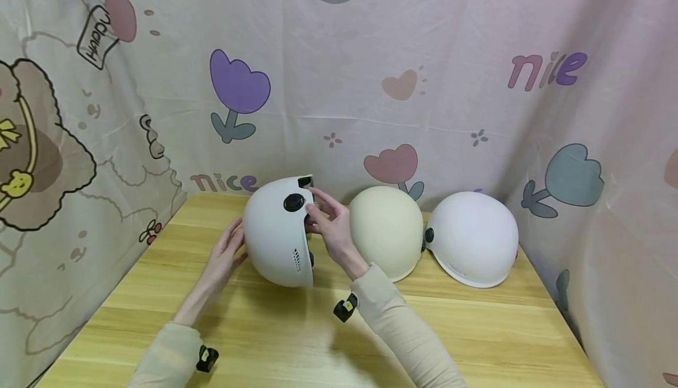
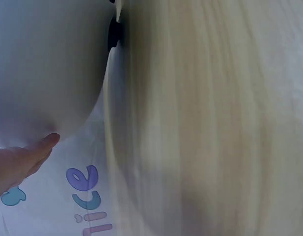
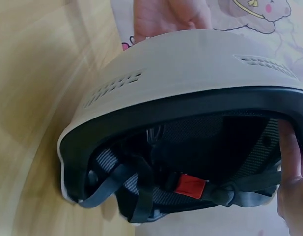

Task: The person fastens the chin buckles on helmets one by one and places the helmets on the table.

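Note:
A pale grey-white helmet [image 1: 272,229] is tipped on its side above the wooden table, its opening facing right. My right hand [image 1: 335,226] grips its rim, with fingers reaching inside the shell, as the right wrist view shows. Against the rounded crown on the other side rests my left hand [image 1: 226,249], its fingers fairly straight. The right wrist view looks into the dark lining, where black straps [image 3: 144,189] and a red buckle [image 3: 190,186] hang. A black round fitting [image 1: 293,202] sits on the shell's side.
To the right, a cream helmet [image 1: 385,232] and a white helmet [image 1: 474,238] stand side by side on the wooden table [image 1: 296,341]. A printed curtain [image 1: 339,70] hangs behind the table and along both sides.

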The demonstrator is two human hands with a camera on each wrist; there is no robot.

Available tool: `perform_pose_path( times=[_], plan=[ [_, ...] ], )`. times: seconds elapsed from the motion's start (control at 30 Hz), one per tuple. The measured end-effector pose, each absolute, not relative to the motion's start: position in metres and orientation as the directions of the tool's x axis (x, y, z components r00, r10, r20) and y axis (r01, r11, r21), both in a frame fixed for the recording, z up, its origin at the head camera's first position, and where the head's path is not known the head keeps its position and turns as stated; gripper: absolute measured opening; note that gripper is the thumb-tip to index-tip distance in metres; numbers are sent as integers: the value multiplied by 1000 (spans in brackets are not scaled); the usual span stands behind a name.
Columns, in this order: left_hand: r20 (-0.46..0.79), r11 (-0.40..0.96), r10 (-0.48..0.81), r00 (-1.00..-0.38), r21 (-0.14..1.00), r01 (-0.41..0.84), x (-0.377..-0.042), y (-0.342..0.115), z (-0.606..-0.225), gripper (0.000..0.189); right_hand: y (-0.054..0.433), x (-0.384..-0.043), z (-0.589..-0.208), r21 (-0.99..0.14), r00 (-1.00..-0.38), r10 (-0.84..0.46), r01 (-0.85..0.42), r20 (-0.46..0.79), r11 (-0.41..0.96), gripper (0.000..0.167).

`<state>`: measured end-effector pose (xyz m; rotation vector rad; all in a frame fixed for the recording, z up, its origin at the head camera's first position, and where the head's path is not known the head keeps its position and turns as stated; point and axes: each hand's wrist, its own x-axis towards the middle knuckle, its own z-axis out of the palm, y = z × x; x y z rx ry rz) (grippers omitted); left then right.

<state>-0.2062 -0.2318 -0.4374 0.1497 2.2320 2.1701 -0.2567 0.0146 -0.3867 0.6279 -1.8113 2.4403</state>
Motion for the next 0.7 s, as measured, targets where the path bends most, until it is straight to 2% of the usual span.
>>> perform_pose_path(
  times=[0.23,0.7],
  plan=[
    [-39,11,127,-991,999,-38,-207,-245,-447,76,15,-257,-389,-892,-935,-212,-175,283,-418,49],
    [-114,3,224,-968,993,-117,-207,-255,-457,79,19,-258,-399,-826,-960,-202,-51,196,-561,49]
  ],
)
